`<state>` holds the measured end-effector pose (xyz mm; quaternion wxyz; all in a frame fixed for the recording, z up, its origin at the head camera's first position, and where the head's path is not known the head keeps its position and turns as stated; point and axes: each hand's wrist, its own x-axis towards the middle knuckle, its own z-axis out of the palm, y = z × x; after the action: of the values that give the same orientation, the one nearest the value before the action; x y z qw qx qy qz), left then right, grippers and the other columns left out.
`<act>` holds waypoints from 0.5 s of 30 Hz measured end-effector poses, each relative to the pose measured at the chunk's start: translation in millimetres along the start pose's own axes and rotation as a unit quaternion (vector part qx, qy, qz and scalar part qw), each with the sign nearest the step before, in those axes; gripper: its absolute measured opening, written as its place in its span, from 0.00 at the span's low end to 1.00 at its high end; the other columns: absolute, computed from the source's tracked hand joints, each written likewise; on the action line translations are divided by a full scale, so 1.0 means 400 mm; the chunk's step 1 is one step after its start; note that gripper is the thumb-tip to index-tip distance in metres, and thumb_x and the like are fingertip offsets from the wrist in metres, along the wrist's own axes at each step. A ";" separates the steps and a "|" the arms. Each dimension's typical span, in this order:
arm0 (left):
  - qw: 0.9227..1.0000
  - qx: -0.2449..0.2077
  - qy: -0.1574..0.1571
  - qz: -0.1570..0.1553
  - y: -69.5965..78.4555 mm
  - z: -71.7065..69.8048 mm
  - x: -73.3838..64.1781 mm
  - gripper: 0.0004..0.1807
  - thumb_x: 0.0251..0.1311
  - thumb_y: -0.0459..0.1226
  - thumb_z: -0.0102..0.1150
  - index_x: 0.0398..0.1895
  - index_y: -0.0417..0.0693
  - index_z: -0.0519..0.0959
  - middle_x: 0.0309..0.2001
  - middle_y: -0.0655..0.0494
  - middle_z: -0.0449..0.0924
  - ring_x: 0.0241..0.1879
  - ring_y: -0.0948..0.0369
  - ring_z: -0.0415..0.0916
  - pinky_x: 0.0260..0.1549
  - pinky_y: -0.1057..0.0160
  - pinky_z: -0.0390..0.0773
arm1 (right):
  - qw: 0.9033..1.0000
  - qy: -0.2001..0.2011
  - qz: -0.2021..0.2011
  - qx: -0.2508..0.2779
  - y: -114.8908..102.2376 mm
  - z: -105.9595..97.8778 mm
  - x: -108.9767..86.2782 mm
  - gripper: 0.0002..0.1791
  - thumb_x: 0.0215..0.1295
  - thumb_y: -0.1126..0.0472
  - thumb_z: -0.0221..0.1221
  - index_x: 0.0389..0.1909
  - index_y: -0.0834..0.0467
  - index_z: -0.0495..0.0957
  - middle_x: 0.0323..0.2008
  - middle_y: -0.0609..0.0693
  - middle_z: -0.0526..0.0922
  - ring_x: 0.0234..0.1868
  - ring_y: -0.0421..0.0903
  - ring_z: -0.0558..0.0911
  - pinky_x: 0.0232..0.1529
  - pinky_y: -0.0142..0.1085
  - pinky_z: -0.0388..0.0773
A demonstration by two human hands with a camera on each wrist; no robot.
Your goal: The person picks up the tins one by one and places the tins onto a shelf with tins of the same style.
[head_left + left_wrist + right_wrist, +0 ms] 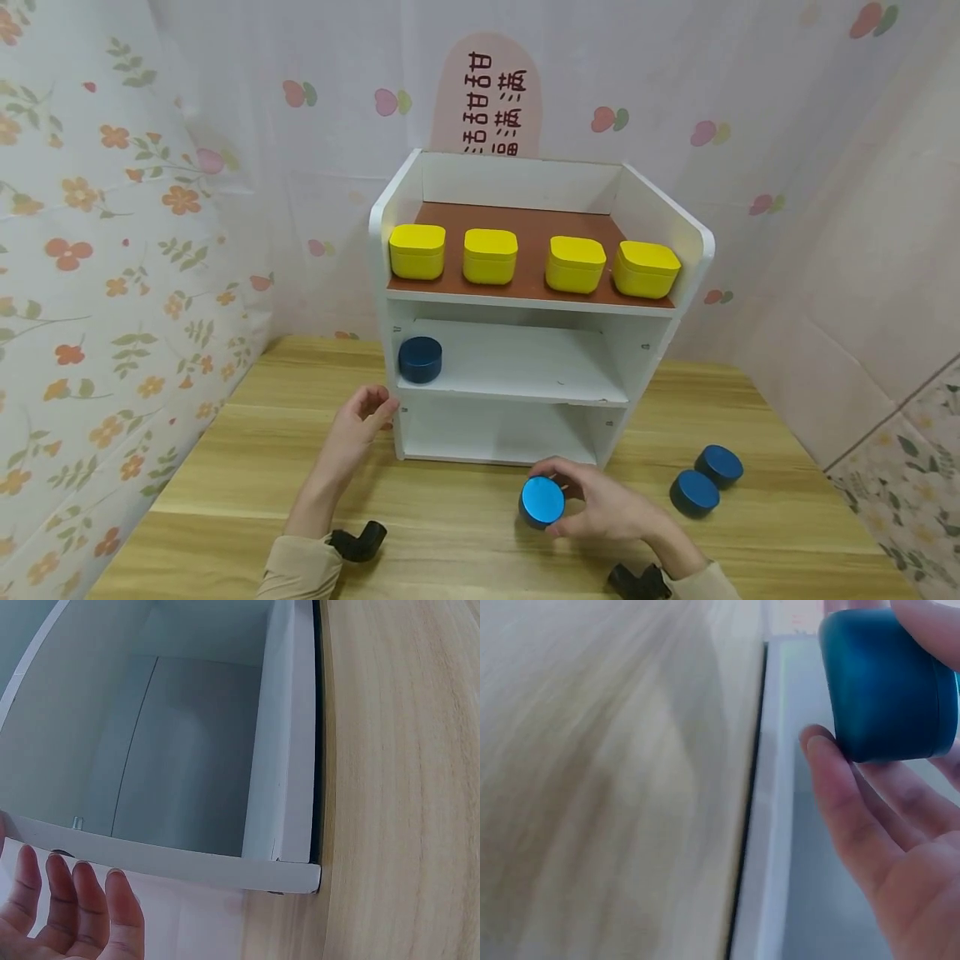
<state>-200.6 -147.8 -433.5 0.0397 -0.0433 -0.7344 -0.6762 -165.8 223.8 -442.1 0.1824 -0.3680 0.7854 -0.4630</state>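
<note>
My right hand (592,498) grips a round blue tin (542,500) between thumb and fingers, in front of the shelf's lower right. In the right wrist view the same tin (885,686) shows its smooth side, with the fingers (847,802) curled about it. At the left side panel of the white shelf unit (510,396) is my left hand (360,421), its fingertips right at the panel's front edge and its fingers loosely bent. Another blue tin (420,360) stands at the left end of the middle shelf.
Several yellow lidded boxes (490,257) line the brown top board of the unit. To the right on the wooden table (225,508) sit two more blue tins, one (694,493) close in front of the other (720,466). A patterned curtain (315,217) hangs behind.
</note>
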 end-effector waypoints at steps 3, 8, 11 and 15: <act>1.000 -0.002 -0.004 0.004 -0.001 0.003 0.002 0.14 0.69 0.38 0.57 0.48 0.36 0.71 0.42 0.46 0.72 0.44 0.56 0.70 0.48 0.54 0.76 | 1.000 0.016 -0.009 -0.007 -0.015 -0.007 -0.001 0.32 0.57 0.61 0.71 0.62 0.55 0.69 0.56 0.52 0.74 0.53 0.49 0.75 0.54 0.39 0.75; 1.000 -0.005 -0.004 0.004 -0.003 0.004 0.004 0.13 0.69 0.38 0.57 0.48 0.36 0.71 0.42 0.47 0.72 0.43 0.56 0.70 0.47 0.53 0.76 | 0.999 0.035 -0.015 -0.033 -0.045 -0.022 0.002 0.32 0.57 0.59 0.71 0.61 0.61 0.69 0.55 0.51 0.75 0.53 0.49 0.75 0.53 0.38 0.75; 1.000 -0.006 -0.003 0.007 -0.005 0.003 0.003 0.14 0.69 0.38 0.57 0.47 0.36 0.70 0.41 0.46 0.72 0.43 0.56 0.70 0.47 0.54 0.76 | 0.998 0.040 -0.017 -0.041 -0.061 -0.033 0.007 0.32 0.57 0.59 0.71 0.61 0.59 0.69 0.55 0.50 0.75 0.54 0.48 0.75 0.54 0.38 0.75; 1.000 -0.006 -0.001 0.007 -0.006 0.001 0.002 0.14 0.69 0.38 0.57 0.47 0.36 0.70 0.41 0.46 0.72 0.43 0.56 0.70 0.47 0.55 0.77 | 0.997 0.038 -0.022 -0.056 -0.082 -0.049 0.011 0.32 0.57 0.60 0.71 0.62 0.55 0.69 0.55 0.50 0.75 0.54 0.48 0.75 0.54 0.39 0.76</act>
<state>-201.5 -147.5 -436.1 0.0430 -0.0492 -0.7303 -0.6800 -167.4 222.3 -403.8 0.1209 -0.3772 0.8083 -0.4356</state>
